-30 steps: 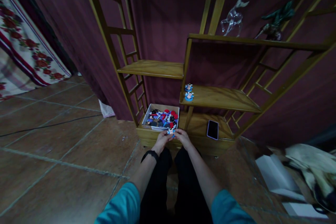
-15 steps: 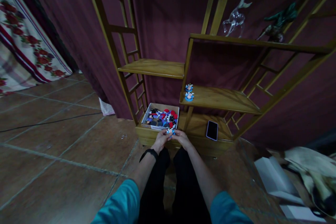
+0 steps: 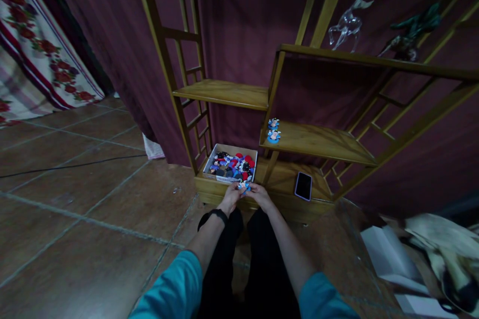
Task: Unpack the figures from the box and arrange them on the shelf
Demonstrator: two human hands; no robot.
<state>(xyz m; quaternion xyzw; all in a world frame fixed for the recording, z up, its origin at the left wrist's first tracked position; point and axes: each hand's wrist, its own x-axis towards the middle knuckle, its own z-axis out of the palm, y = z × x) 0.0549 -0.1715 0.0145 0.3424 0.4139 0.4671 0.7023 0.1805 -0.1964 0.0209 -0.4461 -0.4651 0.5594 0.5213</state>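
Observation:
Between my two hands is a small blue-and-white figurine (image 3: 244, 186), held just in front of a cardboard box. My left hand (image 3: 232, 196) pinches it from the left side, and my right hand (image 3: 259, 194) grips it from the right. Fingers hide part of it. The open box (image 3: 209, 175) stands on the low wooden base and holds many small figurines (image 3: 232, 164) in red, purple, black and blue. Two similar blue figurines (image 3: 273, 135) stand one behind the other at the left end of the middle right shelf.
A phone (image 3: 303, 186) lies on the lower right base. A wooden shelf (image 3: 224, 92) sits above the box. Higher up stand a clear glass deer (image 3: 348, 24) and a dark green statue (image 3: 411, 32). White boxes (image 3: 389, 254) lie on the floor at right; a cable (image 3: 86, 163) crosses the left floor.
The view has shifted slightly, so the upper shelves appear a little further right. Both hands still hold the same figurine in front of the box.

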